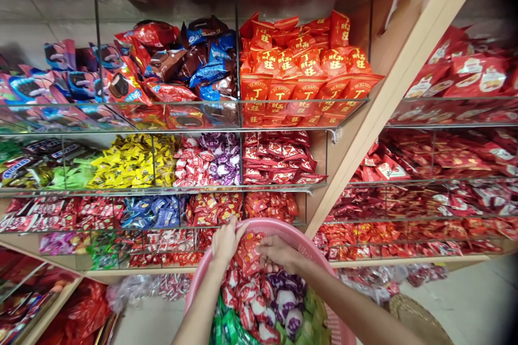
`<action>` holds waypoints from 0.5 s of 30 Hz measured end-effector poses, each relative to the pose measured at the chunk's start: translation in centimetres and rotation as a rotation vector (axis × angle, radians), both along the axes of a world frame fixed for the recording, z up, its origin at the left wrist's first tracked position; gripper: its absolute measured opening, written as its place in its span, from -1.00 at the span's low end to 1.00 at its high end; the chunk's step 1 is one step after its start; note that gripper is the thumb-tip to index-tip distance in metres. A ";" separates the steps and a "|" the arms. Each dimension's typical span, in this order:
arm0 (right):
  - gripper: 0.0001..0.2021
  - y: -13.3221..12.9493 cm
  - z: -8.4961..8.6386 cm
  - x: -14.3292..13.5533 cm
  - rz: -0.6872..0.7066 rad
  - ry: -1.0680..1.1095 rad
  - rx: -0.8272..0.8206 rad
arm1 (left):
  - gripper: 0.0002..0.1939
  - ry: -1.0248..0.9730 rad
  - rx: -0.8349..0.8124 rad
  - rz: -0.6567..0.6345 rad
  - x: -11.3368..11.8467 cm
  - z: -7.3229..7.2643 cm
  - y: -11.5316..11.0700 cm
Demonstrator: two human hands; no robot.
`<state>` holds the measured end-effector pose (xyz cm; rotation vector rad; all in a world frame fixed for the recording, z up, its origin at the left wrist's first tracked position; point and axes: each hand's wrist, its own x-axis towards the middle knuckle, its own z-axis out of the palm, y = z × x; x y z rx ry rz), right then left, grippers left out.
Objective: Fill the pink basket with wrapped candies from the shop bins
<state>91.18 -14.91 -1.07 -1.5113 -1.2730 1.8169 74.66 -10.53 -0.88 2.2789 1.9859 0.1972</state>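
Observation:
A pink plastic basket (319,248) is in front of me, below the shelves. My left hand (225,242) is closed on its far left rim, thumb towards the inside. Inside the basket, my right hand (279,254) has its fingers curled at some red candy packets (247,253); part of what it grips is hidden by the fingers. Under these lie red-and-white wrapped candies (251,302), purple-and-white wrapped candies (288,302), green shiny candies (231,328) and pale green packets (313,315).
Behind the basket, glass-fronted shelves (279,187) hold yellow candies (129,164), blue packets (151,211), orange-red snack bags (301,75) and similar red packets (270,206). A slanted wooden post (378,135) parts two shelf units. A woven round object (416,318) is on the floor at right.

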 end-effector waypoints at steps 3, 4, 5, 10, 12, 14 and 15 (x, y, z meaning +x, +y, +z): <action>-0.88 -0.1 -0.2 0.3 0.018 0.086 -0.014 | -0.46 -0.007 -0.005 0.004 0.0 0.2 0.0; -0.86 -0.1 -0.3 0.3 0.030 0.075 -0.011 | -0.45 -0.008 -0.006 0.006 0.0 0.2 0.0; -0.84 -0.1 -0.5 0.2 0.049 0.032 0.000 | -0.44 -0.009 -0.009 0.008 0.1 0.3 0.0; -0.64 0.2 -0.4 0.1 0.110 -0.447 0.283 | -0.46 -0.014 -0.044 0.013 0.2 0.8 -0.1; -0.60 0.7 0.5 0.9 0.063 -0.623 0.472 | -0.48 -0.013 -0.050 0.021 0.2 0.9 -0.2; -0.58 1.7 1.7 2.1 -0.010 -0.783 0.616 | -0.49 -0.011 -0.050 0.026 0.3 0.9 -0.2; -0.59 2.3 2.4 2.8 -0.052 -0.869 0.656 | -0.49 -0.011 -0.049 0.026 0.3 0.9 -0.2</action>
